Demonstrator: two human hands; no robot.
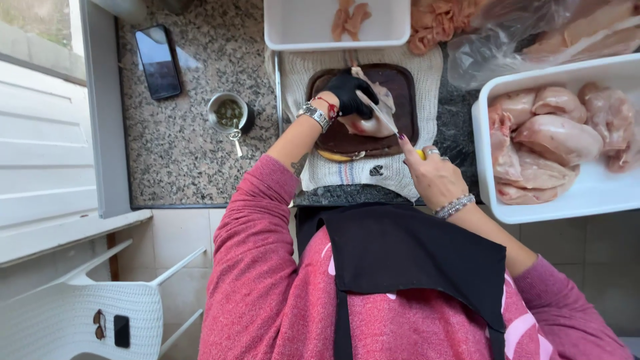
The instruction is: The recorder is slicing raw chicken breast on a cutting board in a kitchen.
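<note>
1. Left hand point(348, 93): black glove, fingers curled and pressed down on a raw chicken piece point(372, 121), pinning it to the dark brown cutting board point(405, 83). Watch and red cord at the wrist.
2. Right hand point(433, 175): bare, closed around the yellow handle of a knife point(380, 113); only a bit of the handle shows by the fingers. Blade runs up and away from this hand, across the chicken piece, tip just under the gloved fingers. Ring and beaded bracelet on this side.
3. Chicken piece sits between the two hands, mid-board, nearer the left hand.
4. Board lies on a white knitted cloth point(333, 175) on a speckled granite counter point(180, 147).
5. Beyond the left hand: white tray point(300, 27) with a few thin raw strips.
6. To the right of the right hand, near it: big white tub point(567, 200) full of raw chicken breasts. Past that, clear plastic bag point(480, 60) with more meat.
7. To the left of the left hand, apart from it: metal cup point(228, 113) with green herb and a straw; farther off, a dark phone point(158, 61).
8. Lower left, on the floor: white plastic chair point(67, 313).
</note>
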